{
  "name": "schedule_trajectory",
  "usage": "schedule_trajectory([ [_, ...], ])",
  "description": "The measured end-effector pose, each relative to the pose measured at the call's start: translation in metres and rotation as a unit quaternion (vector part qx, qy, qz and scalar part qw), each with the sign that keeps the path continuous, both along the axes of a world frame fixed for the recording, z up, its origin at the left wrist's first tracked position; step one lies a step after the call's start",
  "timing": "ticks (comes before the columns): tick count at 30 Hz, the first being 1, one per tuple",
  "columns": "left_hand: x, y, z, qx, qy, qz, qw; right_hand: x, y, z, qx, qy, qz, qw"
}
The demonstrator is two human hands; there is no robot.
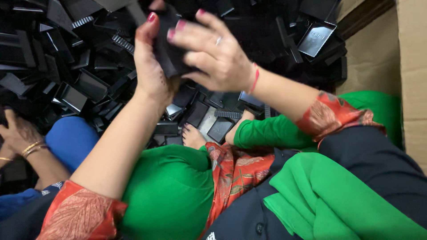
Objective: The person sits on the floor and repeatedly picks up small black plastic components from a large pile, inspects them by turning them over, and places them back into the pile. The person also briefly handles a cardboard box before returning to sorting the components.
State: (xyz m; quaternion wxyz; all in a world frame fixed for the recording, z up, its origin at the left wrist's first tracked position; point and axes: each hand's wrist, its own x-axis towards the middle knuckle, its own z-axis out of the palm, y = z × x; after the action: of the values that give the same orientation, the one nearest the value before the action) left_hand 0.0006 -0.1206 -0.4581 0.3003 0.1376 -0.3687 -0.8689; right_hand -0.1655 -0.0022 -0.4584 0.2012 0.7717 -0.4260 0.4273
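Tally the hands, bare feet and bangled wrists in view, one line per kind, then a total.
Hands on the black plastic part: 2, the left hand and the right hand.
Other hands: 1, a co-worker's hand at the left edge.
Bare feet: 1, foot among the loose black parts.
Bangled wrists: 1, gold bangles.
Total: 5.

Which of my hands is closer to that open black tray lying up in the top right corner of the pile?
Right. Your right hand sits just left of the open black tray, gripping a black piece. Your left hand grips the same piece from farther left.
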Motion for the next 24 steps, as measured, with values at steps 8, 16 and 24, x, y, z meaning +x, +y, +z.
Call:
schedule_trajectory([
  [8, 0.005, -0.010, 0.016, -0.089, -0.168, 0.087, 0.978, -0.096, -0.013, -0.120, 0.464, -0.034, -0.427, 0.776],
  [16, -0.002, -0.011, 0.011, -0.097, -0.168, 0.073, 0.978, -0.112, -0.027, -0.122, 0.439, -0.243, -0.234, 0.832],
  [24, -0.011, 0.011, 0.015, -0.070, -0.170, -0.072, 0.980, -0.023, -0.020, -0.023, 0.254, -0.624, 0.227, 0.703],
])
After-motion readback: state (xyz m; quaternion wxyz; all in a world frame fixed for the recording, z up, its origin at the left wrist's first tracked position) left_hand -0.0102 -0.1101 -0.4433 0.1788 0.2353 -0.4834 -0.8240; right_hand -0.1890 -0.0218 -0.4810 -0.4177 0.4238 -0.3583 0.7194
